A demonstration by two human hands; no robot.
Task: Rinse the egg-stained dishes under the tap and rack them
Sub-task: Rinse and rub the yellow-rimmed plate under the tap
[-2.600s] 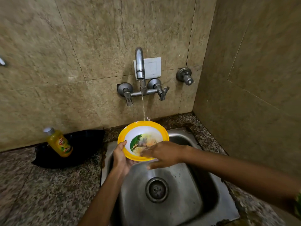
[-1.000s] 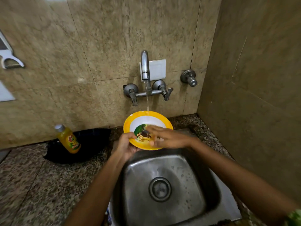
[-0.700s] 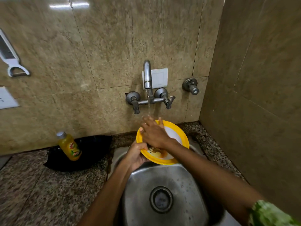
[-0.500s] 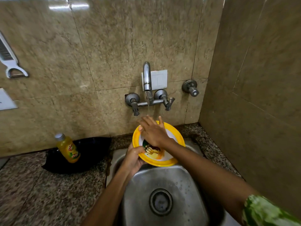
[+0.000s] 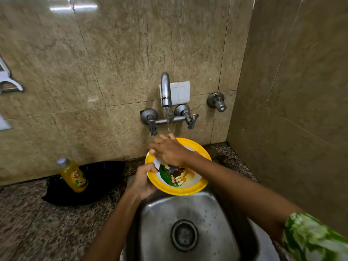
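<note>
A: Where is the plate (image 5: 190,188)?

B: Over the back edge of the sink (image 5: 216,213), tilted toward the camera, just under the tap (image 5: 165,91). It has a yellow rim and a white middle with a green and brown picture.

A: Who has hold of it?

B: The left hand (image 5: 144,182). Its grip is closed on the plate's left rim, thumb on the upper face and fingers curled beneath.

A: And the right hand (image 5: 169,150)?

B: It lies palm down on the far half of the plate, fingers fairly straight and pressed to the surface. That grip holds nothing; it only touches. The water (image 5: 168,121) runs in a thin stream from the spout onto the back of its fingers.

A: Is egg left on the plate?

B: I cannot tell; the hand covers much of the face, and the bared part shows only the picture.

A: What else is on the counter (image 5: 37,223)?

B: A yellow bottle (image 5: 73,176) with a grey cap stands leaning at the back edge, left of the sink, against a black bag (image 5: 101,183) lying by the wall (image 5: 113,63). The sink's drain (image 5: 184,235) is in the middle of the basin, with drops on the steel around it.

A: Anything on the wall?

B: A white switch plate (image 5: 180,92) behind the tap, a separate valve (image 5: 216,101) to its right, and a white tool (image 5: 7,80) hanging at the left edge of view. A green patterned sleeve (image 5: 316,240) shows on the right arm.
</note>
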